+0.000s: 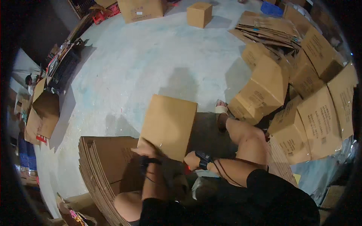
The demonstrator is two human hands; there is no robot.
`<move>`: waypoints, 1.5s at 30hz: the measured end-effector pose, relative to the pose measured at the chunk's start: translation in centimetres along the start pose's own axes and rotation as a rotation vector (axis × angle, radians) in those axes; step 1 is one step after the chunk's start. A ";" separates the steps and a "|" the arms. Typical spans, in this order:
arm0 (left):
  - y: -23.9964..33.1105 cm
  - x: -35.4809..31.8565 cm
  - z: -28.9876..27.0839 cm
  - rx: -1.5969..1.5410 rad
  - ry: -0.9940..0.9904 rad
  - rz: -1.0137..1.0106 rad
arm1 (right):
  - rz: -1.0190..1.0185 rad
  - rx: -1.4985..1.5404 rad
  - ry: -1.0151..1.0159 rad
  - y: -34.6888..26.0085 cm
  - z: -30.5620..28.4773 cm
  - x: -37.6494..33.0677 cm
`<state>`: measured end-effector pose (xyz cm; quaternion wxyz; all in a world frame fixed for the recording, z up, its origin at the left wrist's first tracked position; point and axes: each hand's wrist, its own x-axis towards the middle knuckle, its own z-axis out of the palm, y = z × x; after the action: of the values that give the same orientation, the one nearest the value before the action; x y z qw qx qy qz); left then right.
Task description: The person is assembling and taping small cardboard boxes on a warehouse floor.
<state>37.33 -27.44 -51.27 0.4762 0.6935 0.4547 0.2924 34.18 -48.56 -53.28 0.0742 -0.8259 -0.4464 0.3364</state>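
A closed brown cardboard box (167, 126) stands on the floor in front of me, its plain face toward me. My left hand (145, 151) is at the box's near left corner, with fingers stretched out to the left and slightly blurred. Close to the near right corner is my right hand (192, 161), its fingers curled and mostly hidden. A small bit of red shows just below it; what it belongs to I cannot make out. Both wrists wear dark bands with cables.
Flattened cartons (107, 162) lean in a stack at my left. Several printed boxes (260, 90) and flat cardboard sheets (267, 26) crowd the right side. Another box (199, 15) stands far ahead. An opened carton (45, 109) lies far left. My sandalled foot (221, 108) is right of the box.
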 end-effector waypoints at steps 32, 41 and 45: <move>25.6 0.0 -12.2 0.688 -1.040 0.750 | 0.136 -0.455 -0.158 7.7 6.1 -2.9; -1.0 6.7 -36.2 0.924 -0.538 0.260 | 0.233 -0.053 -0.199 6.0 4.2 -3.7; -12.3 12.5 -42.7 0.501 -0.442 0.013 | 0.190 -0.132 -0.319 3.5 2.5 -2.8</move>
<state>2.40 2.40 -46.99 0.3763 0.8385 0.3938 0.0170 33.97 -53.26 -55.31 -0.0837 -0.8037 -0.3935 0.4384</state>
